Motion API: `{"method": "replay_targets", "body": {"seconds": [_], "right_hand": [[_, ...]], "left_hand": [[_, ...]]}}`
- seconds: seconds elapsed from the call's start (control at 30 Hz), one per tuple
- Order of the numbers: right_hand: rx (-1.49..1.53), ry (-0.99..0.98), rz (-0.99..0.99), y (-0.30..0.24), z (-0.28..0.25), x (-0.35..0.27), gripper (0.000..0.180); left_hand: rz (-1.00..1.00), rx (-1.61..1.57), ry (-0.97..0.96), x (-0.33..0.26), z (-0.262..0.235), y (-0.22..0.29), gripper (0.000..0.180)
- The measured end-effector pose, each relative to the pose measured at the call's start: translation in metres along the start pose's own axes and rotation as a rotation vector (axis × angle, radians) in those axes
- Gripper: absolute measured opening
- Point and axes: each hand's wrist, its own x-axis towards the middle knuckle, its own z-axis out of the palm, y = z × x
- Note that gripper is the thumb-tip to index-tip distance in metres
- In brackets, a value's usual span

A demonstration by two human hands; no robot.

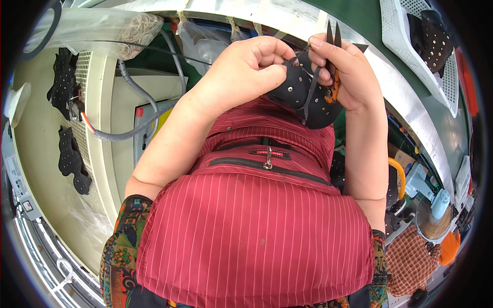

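The red apron [257, 231] faces a metal-edged green worktop [357, 16], black studded piece [296, 92] between.

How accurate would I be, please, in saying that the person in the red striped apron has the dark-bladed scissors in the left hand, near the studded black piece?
Not quite: the dark-bladed scissors are in the right hand, as the head view shows. The red striped apron and the nearby studded black piece are right.

I see a bright, evenly lit view, with glare on the metal rail [405, 108]. The apron [257, 226] looks sharp; fisheye distortion bends straight edges toward a black rim.
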Motion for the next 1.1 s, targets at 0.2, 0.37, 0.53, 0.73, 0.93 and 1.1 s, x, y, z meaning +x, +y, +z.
{"method": "replay_targets", "body": {"seconds": [0.2, 0.37, 0.53, 0.73, 0.93, 1.1], "right_hand": [[-0.028, 0.028, -0.018, 0.002, 0.004, 0.001, 0.016], [-0.136, 0.046, -0.076, 0.007, 0.001, -0.002, 0.018], [-0.321, 0.113, -0.196, 0.01, 0.002, -0.012, 0.015], [-1.062, 0.232, -1.124, 0.036, 0.018, -0.024, 0.022], [-1.163, 0.277, -1.411, 0.034, 0.011, -0.025, 0.021], [-0.992, 0.372, -1.222, 0.032, 0.005, -0.027, 0.011]], "left_hand": [[-0.024, -0.038, 0.062, 0.0, 0.004, -0.001, 0.019], [0.024, 0.126, 0.147, 0.002, 0.004, -0.003, 0.013], [0.186, 0.43, 0.247, 0.002, 0.008, -0.012, 0.011], [0.307, 0.666, 0.316, 0.005, 0.015, -0.016, 0.006], [0.457, 0.595, 0.382, 0.001, 0.013, -0.02, 0.007], [0.642, 0.673, 0.336, -0.001, 0.009, -0.018, 0.011]]}}
